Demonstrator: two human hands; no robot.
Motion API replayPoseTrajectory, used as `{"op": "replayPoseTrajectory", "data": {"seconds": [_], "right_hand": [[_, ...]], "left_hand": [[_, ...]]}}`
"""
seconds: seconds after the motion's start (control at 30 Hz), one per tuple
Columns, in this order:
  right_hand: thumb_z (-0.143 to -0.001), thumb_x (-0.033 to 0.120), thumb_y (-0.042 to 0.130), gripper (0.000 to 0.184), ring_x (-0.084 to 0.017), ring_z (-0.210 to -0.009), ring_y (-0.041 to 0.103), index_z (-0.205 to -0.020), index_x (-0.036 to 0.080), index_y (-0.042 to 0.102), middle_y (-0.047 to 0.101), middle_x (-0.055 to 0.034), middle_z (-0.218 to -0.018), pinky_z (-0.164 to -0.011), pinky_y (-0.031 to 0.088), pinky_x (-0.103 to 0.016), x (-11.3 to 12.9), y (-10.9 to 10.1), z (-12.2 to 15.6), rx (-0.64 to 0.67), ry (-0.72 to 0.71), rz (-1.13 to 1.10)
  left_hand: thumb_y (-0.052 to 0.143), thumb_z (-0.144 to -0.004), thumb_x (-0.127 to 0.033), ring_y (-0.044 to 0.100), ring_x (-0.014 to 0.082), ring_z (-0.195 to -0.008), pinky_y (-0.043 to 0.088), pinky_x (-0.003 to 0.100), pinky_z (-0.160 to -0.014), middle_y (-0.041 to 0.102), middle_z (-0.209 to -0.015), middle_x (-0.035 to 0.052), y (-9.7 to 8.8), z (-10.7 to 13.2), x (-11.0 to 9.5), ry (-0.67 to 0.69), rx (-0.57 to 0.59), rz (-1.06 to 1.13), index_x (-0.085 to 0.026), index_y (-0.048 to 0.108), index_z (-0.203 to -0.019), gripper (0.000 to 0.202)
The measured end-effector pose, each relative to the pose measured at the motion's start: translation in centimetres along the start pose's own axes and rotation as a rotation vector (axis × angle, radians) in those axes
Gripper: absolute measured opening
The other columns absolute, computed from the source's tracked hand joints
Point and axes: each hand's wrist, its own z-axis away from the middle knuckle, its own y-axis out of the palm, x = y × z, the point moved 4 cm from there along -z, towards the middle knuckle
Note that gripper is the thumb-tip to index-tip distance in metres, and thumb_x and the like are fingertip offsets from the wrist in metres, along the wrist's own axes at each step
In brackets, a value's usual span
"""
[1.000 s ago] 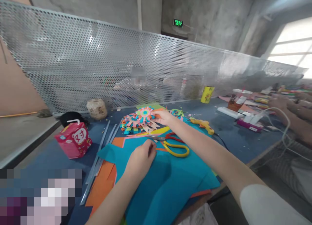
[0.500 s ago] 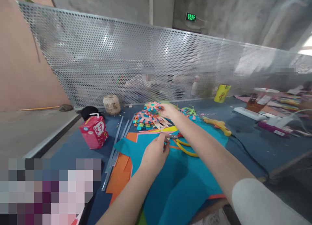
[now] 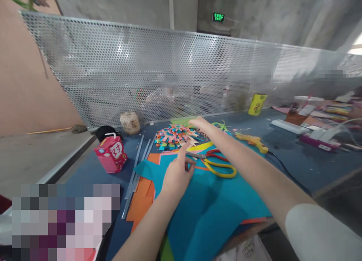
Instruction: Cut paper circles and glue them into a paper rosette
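Note:
My left hand hovers over the blue paper, index finger stretched out and the other fingers loosely curled, holding nothing I can see. Just right of it lie scissors with red and yellow handles, blades towards my fingers. My right hand reaches farther out, at the edge of a piece of green paper; its fingers are mostly hidden, so a grip cannot be made out. Below and left of it sits a layered, fringed paper flower in pink, blue and orange. A yellow paper strip lies near the scissors.
Left are clear plastic sticks, orange paper, a pink drink carton and a jar. Right are a yellow glue gun, a yellow can, a drink cup and a power strip. A perforated metal screen stands behind.
My right hand has let go of the small flower layer, which now rests on top of the larger flower, and moved back and right. My left index finger has straightened, away from the scissors.

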Motion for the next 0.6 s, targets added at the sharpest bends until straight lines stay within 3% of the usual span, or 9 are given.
{"op": "replayPoseTrajectory", "data": {"seconds": [0.13, 0.27, 0.43, 0.6], "right_hand": [[-0.089, 0.031, 0.054, 0.030, -0.021, -0.102, 0.054, -0.115, 0.015, 0.053, 0.053, -0.0087, -0.117, -0.086, 0.048, -0.042, 0.4, -1.0, 1.7, -0.029, -0.122, 0.397], [-0.089, 0.030, 0.053, 0.033, -0.022, -0.106, 0.052, -0.119, 0.016, 0.050, 0.050, -0.0092, -0.123, -0.089, 0.046, -0.044, 0.3, 0.7, 3.4, 0.060, -0.390, 0.638], [-0.090, 0.031, 0.053, 0.029, -0.021, -0.103, 0.054, -0.116, 0.017, 0.053, 0.052, -0.0083, -0.119, -0.087, 0.047, -0.042, -0.2, 2.5, 3.9, 0.142, -0.528, 0.814], [-0.090, 0.031, 0.052, 0.036, -0.025, -0.112, 0.048, -0.123, 0.017, 0.048, 0.045, -0.0099, -0.128, -0.093, 0.042, -0.048, 0.1, 0.3, 4.8, 0.044, -0.602, 0.861]], "left_hand": [[0.051, -0.071, -0.011, 0.053, 0.0120, -0.058, 0.042, 0.022, -0.060, 0.069, -0.074, -0.0034, 0.0, 0.1, -0.2, -0.019, -0.011, 0.078, -0.023, 0.029, -0.137, 0.071], [0.050, -0.069, -0.011, 0.053, 0.0118, -0.058, 0.043, 0.022, -0.060, 0.068, -0.073, -0.0031, 0.4, 0.0, -0.5, 0.011, -0.010, 0.105, -0.021, 0.023, -0.141, 0.077], [0.053, -0.067, -0.012, 0.050, 0.0112, -0.057, 0.042, 0.021, -0.058, 0.066, -0.070, -0.0043, 0.6, 0.0, -0.2, 0.026, 0.015, 0.074, -0.019, 0.020, -0.142, 0.082], [0.057, -0.070, -0.017, 0.049, 0.0115, -0.057, 0.043, 0.022, -0.058, 0.068, -0.071, -0.0039, 0.1, -0.2, 0.4, 0.003, -0.125, 0.120, -0.019, 0.021, -0.141, 0.079]]}}
